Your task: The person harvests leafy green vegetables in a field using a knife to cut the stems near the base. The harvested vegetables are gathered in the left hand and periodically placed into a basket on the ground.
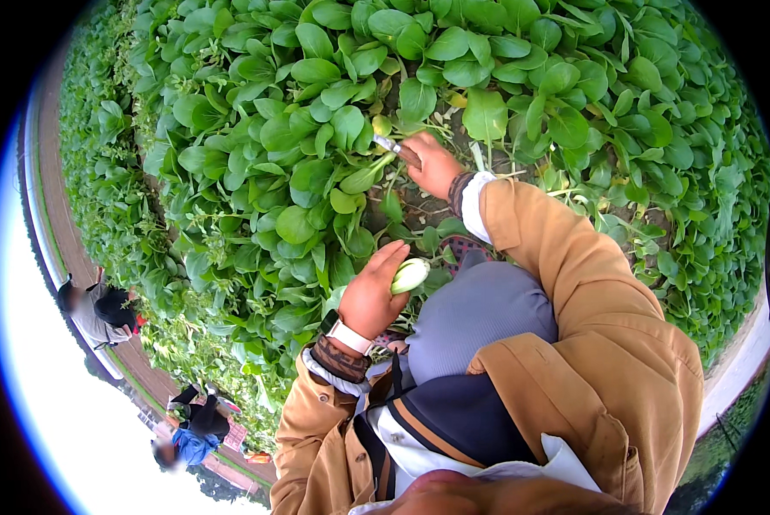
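Note:
My left hand (370,297) is closed round a head of bok choy (411,275), its pale cut base facing right and its leaves mostly hidden by the fingers. Farther off, my right hand (434,166) grips a knife (385,142) by its brown handle. The short blade points left, toward the leaves of the standing bok choy plants (313,172). A bent leaf with a pale stalk (366,177) lies just below the blade. Whether the blade touches a stem I cannot tell.
Dense green rows surround my hands. Bare soil with trimmings (419,206) lies below my right hand. My bent knee (488,313) is close beside my left hand. At the far left one person (93,313) works; another in blue (192,433) is lower down, near a pink crate (235,435).

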`<state>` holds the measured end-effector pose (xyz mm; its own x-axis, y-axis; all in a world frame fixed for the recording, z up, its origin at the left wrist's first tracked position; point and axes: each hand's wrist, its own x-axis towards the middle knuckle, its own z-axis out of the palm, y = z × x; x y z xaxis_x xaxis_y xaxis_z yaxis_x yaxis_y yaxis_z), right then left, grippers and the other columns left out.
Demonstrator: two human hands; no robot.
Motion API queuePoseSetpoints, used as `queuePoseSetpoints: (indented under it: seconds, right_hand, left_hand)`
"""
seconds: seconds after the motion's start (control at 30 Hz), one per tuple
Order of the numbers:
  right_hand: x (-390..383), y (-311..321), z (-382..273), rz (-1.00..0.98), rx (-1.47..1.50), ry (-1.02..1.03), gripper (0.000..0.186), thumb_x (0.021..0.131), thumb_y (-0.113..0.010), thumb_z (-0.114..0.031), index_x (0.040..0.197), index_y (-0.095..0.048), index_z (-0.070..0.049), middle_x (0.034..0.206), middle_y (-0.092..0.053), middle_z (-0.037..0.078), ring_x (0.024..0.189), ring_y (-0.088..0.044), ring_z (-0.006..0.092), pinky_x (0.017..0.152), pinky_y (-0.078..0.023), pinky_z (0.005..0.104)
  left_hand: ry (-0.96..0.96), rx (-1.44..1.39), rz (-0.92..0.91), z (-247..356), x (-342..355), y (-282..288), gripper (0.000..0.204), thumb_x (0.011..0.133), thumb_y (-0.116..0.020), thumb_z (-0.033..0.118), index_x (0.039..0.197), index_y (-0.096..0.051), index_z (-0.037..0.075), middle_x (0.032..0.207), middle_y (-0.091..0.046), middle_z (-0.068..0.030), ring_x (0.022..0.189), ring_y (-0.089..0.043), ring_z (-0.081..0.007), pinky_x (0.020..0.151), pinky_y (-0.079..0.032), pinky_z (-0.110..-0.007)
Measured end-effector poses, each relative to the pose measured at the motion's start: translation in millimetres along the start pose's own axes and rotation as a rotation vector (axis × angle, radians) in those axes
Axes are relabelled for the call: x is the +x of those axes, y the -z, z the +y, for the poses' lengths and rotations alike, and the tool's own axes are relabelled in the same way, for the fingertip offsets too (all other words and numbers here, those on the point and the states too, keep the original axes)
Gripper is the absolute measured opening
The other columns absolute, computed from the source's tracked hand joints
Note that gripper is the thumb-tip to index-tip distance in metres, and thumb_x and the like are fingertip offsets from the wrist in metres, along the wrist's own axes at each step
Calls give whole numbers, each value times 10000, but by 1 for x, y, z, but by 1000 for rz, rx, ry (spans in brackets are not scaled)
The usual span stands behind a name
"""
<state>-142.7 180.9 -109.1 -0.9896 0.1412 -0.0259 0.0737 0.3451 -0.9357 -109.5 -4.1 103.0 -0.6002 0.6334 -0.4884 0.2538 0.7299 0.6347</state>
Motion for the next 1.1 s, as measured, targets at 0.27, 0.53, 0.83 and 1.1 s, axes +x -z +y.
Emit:
queuePoseSetpoints:
  seconds: [0.27,0.53,0.83,1.1]
  right_hand:
    - [25,6,7,-154,-294,21,245,749,-669,-72,976,-581,-101,1025,-549,136,843,-616,370,725,-504,448]
    - [51,27,-4,-324,-180,-3,241,740,-681,-129,963,-602,-81,856,-649,152,799,-622,364,714,-495,437]
    - [27,60,0,-202,333,-298,172,773,-685,-139,887,-612,-32,768,-615,73,709,-578,154,678,-460,319]
    - [37,38,-5,-51,-155,198,232,756,-687,-130,893,-527,-31,825,-576,177,767,-576,387,648,-461,416]
  left_hand:
    - [-43,-34,25,-9,-1,-9,614,698,-692,43,1284,-508,41,1310,-530,-167,1143,-552,-353,943,-481,-382]
    - [5,-108,34,-10,-1,-7,534,740,-690,42,1254,-544,39,1264,-556,-196,1146,-550,-369,983,-448,-378]
    - [-81,-49,190,2,36,15,391,737,-661,5,1121,-590,24,1205,-590,-169,1074,-584,-362,917,-478,-374]
    - [-43,-165,94,-12,29,-8,450,719,-667,25,1156,-564,0,1193,-583,-177,1073,-575,-370,922,-478,-382]
